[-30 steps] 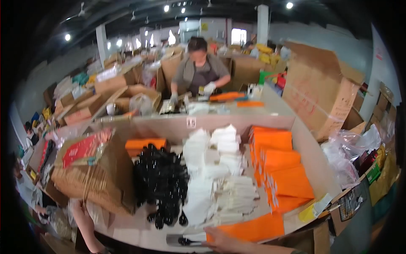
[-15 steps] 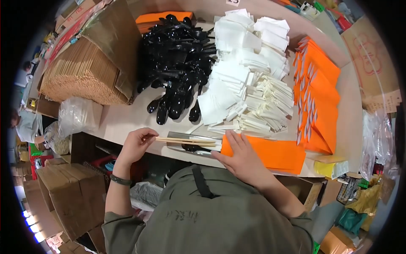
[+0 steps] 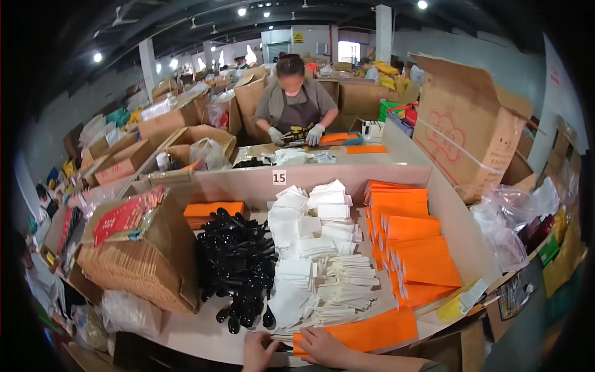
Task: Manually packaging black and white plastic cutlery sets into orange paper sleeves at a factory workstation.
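At the table's front edge, my left hand (image 3: 259, 352) is closed in a pinch at the end of a pair of wooden chopsticks, now mostly hidden. My right hand (image 3: 323, 347) lies with its fingers stretched out over the left end of a flat orange sleeve (image 3: 378, 330). Just beyond my hands lie a heap of glossy black plastic spoons (image 3: 238, 266) and rows of white folded napkins and slim white packets (image 3: 347, 279). On the right, more orange sleeves (image 3: 412, 242) are stacked in overlapping fans.
An open carton (image 3: 136, 248) packed with chopsticks stands on the left, with a plastic bag (image 3: 130, 312) before it. Low board walls (image 3: 347, 177) edge the table. Across them a gloved person (image 3: 296, 105) works. A tall carton (image 3: 465, 136) rises at right, near a yellow box (image 3: 462, 302).
The view has tilted up, bringing the room and the person opposite into sight. My hands now sit at the lower edge, still near the sleeve and chopsticks.
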`<move>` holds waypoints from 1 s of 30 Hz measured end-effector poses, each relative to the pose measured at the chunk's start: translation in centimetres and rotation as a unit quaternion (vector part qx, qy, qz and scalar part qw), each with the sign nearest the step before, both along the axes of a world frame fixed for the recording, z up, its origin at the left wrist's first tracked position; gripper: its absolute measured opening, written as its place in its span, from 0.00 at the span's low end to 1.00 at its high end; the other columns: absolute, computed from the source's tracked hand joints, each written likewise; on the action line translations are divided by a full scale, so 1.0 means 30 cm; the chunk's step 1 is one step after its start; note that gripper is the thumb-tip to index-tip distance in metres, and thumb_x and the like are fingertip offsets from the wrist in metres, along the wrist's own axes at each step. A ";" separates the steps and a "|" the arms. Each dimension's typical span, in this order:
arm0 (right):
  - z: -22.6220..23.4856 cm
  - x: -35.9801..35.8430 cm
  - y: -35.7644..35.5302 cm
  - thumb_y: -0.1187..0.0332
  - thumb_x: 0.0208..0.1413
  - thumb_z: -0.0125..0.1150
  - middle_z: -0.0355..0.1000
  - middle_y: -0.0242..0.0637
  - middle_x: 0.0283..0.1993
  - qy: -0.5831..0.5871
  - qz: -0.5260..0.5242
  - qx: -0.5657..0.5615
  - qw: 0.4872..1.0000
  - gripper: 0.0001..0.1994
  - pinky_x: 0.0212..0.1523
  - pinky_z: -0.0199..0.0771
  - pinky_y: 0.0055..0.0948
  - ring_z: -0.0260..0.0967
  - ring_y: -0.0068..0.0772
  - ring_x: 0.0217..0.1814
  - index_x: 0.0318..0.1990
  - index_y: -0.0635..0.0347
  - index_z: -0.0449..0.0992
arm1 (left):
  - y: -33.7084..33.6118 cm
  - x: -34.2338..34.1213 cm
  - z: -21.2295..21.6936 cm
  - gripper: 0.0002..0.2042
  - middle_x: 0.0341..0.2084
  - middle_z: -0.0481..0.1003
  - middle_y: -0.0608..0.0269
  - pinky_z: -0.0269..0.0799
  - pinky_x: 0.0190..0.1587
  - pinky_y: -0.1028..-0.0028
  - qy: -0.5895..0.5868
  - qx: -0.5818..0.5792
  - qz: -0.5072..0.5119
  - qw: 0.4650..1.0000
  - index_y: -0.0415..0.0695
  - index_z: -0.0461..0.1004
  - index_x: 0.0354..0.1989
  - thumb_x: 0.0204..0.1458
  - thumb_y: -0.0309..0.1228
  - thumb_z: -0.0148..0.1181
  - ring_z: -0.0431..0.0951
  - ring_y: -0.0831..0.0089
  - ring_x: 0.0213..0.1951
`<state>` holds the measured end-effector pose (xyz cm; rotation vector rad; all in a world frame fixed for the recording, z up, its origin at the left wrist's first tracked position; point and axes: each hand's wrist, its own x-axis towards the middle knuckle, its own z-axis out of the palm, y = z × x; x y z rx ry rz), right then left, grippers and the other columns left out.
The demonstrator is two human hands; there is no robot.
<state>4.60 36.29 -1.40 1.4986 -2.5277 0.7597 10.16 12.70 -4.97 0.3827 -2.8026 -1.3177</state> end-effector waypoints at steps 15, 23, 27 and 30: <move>-0.003 -0.035 0.000 0.63 0.51 0.60 0.69 0.43 0.42 0.031 0.038 -0.003 0.999 0.13 0.46 0.71 0.39 0.70 0.43 0.47 0.41 0.57 0.71 | 0.112 -0.029 0.119 0.19 0.49 0.74 0.57 0.71 0.56 0.67 -0.192 0.531 -0.023 0.825 0.41 0.69 0.57 0.63 0.38 0.56 0.77 0.66 0.49; 0.112 -0.071 -0.021 0.63 0.55 0.57 0.67 0.46 0.44 0.044 0.127 -0.044 0.990 0.12 0.42 0.71 0.40 0.69 0.48 0.46 0.46 0.50 0.72 | 0.069 -0.020 0.212 0.14 0.24 0.72 0.58 0.71 0.30 0.58 0.155 -0.220 -0.263 0.927 0.46 0.72 0.37 0.41 0.32 0.65 0.77 0.55 0.31; 0.126 -0.326 0.180 0.54 0.51 0.69 0.67 0.38 0.31 -0.080 0.089 0.006 0.993 0.13 0.30 0.71 0.41 0.70 0.42 0.33 0.28 0.51 0.77 | 0.074 -0.072 0.258 0.18 0.27 0.75 0.54 0.74 0.34 0.58 0.099 -0.231 -0.241 0.937 0.44 0.73 0.40 0.41 0.36 0.68 0.78 0.52 0.31; 0.101 -0.503 0.460 0.51 0.46 0.73 0.71 0.40 0.39 0.030 -0.053 0.110 0.992 0.18 0.39 0.71 0.40 0.70 0.44 0.41 0.22 0.56 0.77 | 0.070 -0.040 0.230 0.22 0.30 0.78 0.52 0.75 0.37 0.60 -0.054 -0.128 -0.220 0.965 0.42 0.73 0.41 0.40 0.41 0.71 0.79 0.51 0.34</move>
